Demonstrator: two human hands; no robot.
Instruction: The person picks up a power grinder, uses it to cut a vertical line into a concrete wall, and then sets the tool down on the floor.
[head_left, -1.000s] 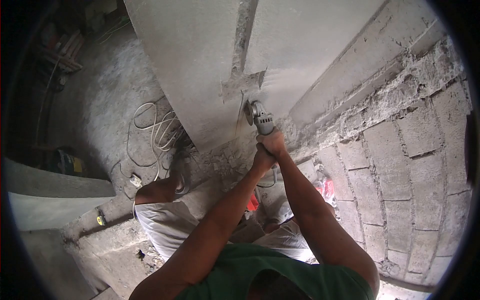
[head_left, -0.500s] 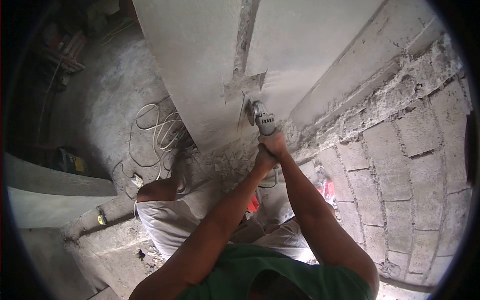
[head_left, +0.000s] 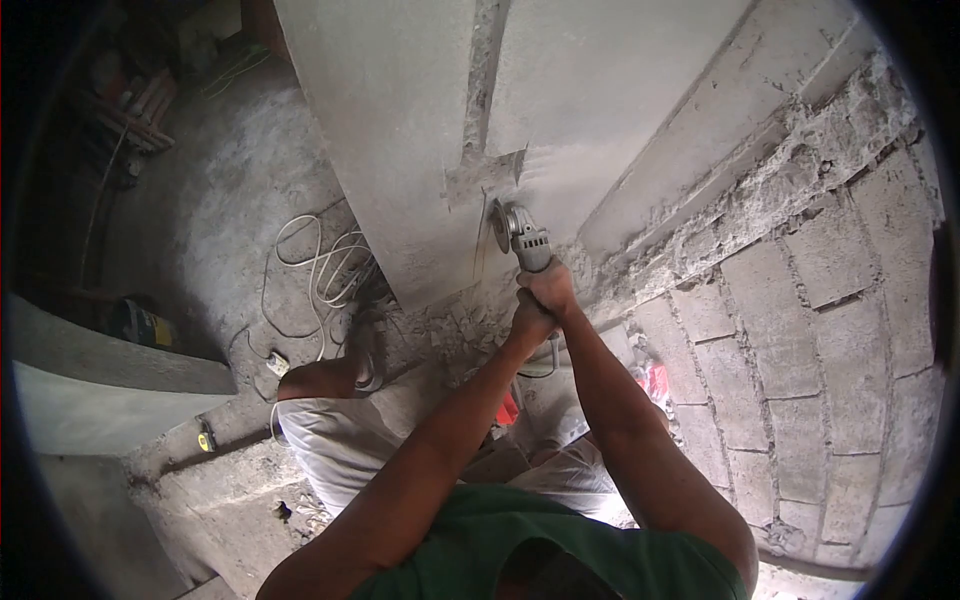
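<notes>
**Grinder held on the plaster, little changed**

Compared with half a second ago, the grey angle grinder (head_left: 522,238) sits at almost the same spot, its disc edge-on against the smooth grey plastered wall (head_left: 400,120), just below the rough chiselled patch (head_left: 482,170). Only the view has drifted slightly. The grip is unchanged. The right hand (head_left: 546,289) has its fingers closed around the grinder's body, and the left hand (head_left: 527,323) is wrapped shut just behind it, the two touching.

To the right runs a bare block wall with crumbling mortar (head_left: 820,330). On the dusty concrete floor (head_left: 220,200) lies a loose coil of white cable (head_left: 325,265). Further left lie a small yellow tape measure (head_left: 205,440) and a yellow-and-black object (head_left: 145,325), whose markings are too small to read.
</notes>
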